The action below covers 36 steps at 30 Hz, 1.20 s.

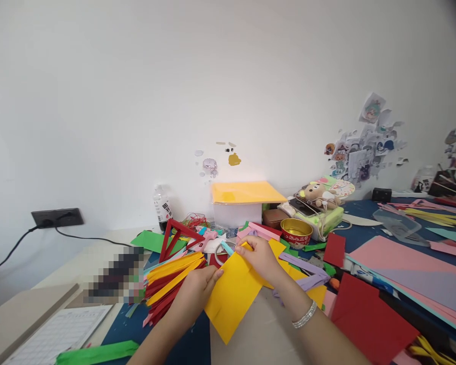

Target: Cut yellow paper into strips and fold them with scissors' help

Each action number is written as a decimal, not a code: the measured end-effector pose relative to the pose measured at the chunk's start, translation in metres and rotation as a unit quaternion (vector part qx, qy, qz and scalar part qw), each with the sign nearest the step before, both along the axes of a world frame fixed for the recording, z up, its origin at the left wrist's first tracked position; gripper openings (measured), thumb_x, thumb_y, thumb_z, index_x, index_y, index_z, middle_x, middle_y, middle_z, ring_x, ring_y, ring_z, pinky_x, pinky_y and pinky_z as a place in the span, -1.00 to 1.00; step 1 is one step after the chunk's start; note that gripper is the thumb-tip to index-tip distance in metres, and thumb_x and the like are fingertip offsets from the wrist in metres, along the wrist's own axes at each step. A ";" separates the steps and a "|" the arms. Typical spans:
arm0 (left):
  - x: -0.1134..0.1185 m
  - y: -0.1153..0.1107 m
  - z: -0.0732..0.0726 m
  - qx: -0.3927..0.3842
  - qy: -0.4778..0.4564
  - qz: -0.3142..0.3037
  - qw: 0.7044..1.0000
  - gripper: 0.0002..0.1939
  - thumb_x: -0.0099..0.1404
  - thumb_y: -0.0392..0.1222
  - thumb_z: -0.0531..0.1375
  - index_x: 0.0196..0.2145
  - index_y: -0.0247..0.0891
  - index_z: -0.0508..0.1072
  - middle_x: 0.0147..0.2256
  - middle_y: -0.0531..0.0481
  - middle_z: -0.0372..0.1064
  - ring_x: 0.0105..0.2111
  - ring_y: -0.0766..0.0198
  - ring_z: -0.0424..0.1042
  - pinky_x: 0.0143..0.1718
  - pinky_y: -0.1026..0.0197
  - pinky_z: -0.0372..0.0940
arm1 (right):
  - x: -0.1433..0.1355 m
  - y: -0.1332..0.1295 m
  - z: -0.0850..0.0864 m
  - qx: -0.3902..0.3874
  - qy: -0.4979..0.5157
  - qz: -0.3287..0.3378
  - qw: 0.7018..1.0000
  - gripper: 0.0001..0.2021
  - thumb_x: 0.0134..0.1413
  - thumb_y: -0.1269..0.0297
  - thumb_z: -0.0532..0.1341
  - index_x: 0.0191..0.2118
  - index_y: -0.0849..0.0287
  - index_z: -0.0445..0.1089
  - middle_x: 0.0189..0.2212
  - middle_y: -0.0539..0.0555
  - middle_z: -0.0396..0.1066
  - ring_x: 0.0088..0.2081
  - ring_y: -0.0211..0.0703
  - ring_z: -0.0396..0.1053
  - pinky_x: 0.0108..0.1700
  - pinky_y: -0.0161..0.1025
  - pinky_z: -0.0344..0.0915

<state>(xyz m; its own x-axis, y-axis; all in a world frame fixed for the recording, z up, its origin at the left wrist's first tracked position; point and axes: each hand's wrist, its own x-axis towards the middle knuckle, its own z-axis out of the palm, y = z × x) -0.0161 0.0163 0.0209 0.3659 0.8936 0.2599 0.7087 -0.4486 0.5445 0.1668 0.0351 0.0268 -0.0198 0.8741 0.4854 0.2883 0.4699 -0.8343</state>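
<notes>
A yellow sheet of paper (235,294) is held up between both hands over the desk. My left hand (199,289) pinches its upper left edge, thumb on the near face. Near the top corner, my right hand (259,256) is closed on the same sheet, where a narrow folded-looking edge shows by the fingers. Just left of my left hand lies a bundle of yellow and red paper strips (171,284). Behind the sheet, a roll of tape (219,254) is partly hidden. Purple paper strips (304,268) and other yellow pieces lie beside my right wrist.
A red and gold tin (296,233) and a plush bear (319,193) stand at the back right. Stacked coloured paper (414,268) and a red sheet (368,319) lie at right. A bottle (161,208) and a white box (237,214) stand against the wall.
</notes>
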 end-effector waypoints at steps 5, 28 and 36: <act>-0.008 0.003 0.003 -0.055 -0.013 -0.042 0.998 -0.65 0.18 0.09 -0.04 -0.57 -0.22 0.18 -0.58 0.13 0.13 -0.61 0.34 0.16 -0.60 0.32 -0.01 | 0.002 0.004 -0.001 -0.001 0.034 0.012 0.999 -0.86 -0.11 0.23 0.18 -0.48 0.20 0.37 -0.50 0.02 0.38 -0.39 -0.15 0.30 -0.34 -0.29 0.16; -0.007 0.000 0.003 0.056 0.043 0.061 0.996 -0.71 0.16 0.05 0.01 -0.48 -0.22 0.31 -0.47 0.00 0.34 -0.42 0.17 0.31 -0.43 0.24 0.09 | -0.011 -0.009 0.004 -0.027 0.010 0.057 0.998 -0.87 -0.12 0.24 0.18 -0.42 0.18 0.34 -0.53 -0.04 0.30 -0.44 -0.22 0.25 -0.42 -0.35 0.14; -0.010 0.003 0.008 -0.023 -0.027 0.005 0.999 -0.65 0.12 0.06 0.02 -0.63 -0.24 0.19 -0.61 0.13 0.08 -0.55 0.32 0.11 -0.55 0.30 -0.06 | -0.006 -0.005 -0.003 -0.110 0.018 0.096 0.989 -0.82 -0.24 0.26 0.26 -0.59 0.20 0.24 -0.65 -0.10 0.21 -0.58 -0.31 0.20 -0.57 -0.40 0.10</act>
<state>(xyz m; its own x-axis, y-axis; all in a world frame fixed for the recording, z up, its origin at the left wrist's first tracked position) -0.0263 0.0198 0.0293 0.3444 0.9083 0.2373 0.6820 -0.4158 0.6017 0.1608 0.0304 0.0241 -0.1819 0.9407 0.2865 0.1795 0.3182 -0.9309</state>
